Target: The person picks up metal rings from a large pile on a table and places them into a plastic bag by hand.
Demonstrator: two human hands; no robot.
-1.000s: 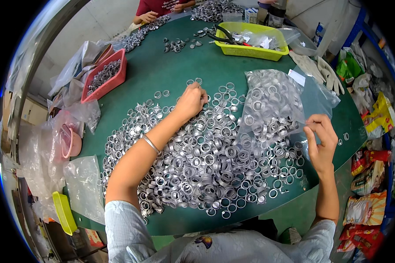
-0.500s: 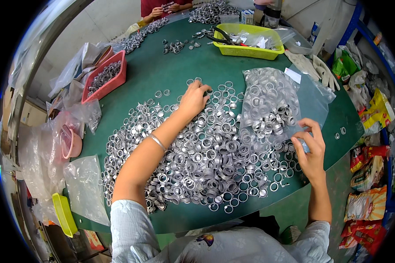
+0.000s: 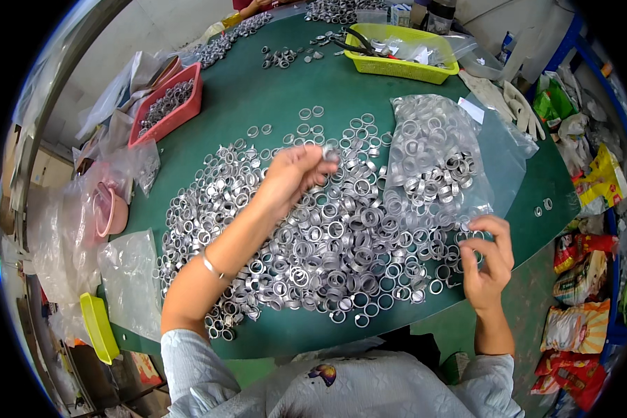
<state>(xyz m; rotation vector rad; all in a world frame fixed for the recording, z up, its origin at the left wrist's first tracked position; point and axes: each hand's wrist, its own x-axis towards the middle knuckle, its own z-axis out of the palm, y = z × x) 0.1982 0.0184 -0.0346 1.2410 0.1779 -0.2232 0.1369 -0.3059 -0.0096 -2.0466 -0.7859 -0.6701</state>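
Note:
My left hand (image 3: pixel 294 180) is raised over a wide heap of silver metal rings (image 3: pixel 341 254), its fingers closed on a metal ring (image 3: pixel 331 153) that is slightly blurred. Beside the heap's right end, my right hand (image 3: pixel 489 263) has its fingers bent and apart, the tips close to loose rings and the lower edge of a clear plastic bag (image 3: pixel 435 157). That bag lies flat, partly filled with the same kind of rings. A few stray rings (image 3: pixel 311 112) lie beyond the heap.
A red basket of small metal parts (image 3: pixel 166 104) stands at the left, a yellow basket with pliers (image 3: pixel 400 56) at the back. Gloves (image 3: pixel 519 104) lie at the right rear. A flat plastic bag (image 3: pixel 129 282) and a yellow tray (image 3: pixel 99 327) are at the left edge.
My left hand has drawn back from the heap's far edge toward me, and a ring now shows in its fingers. My right hand has moved slightly nearer, its fingers more curled.

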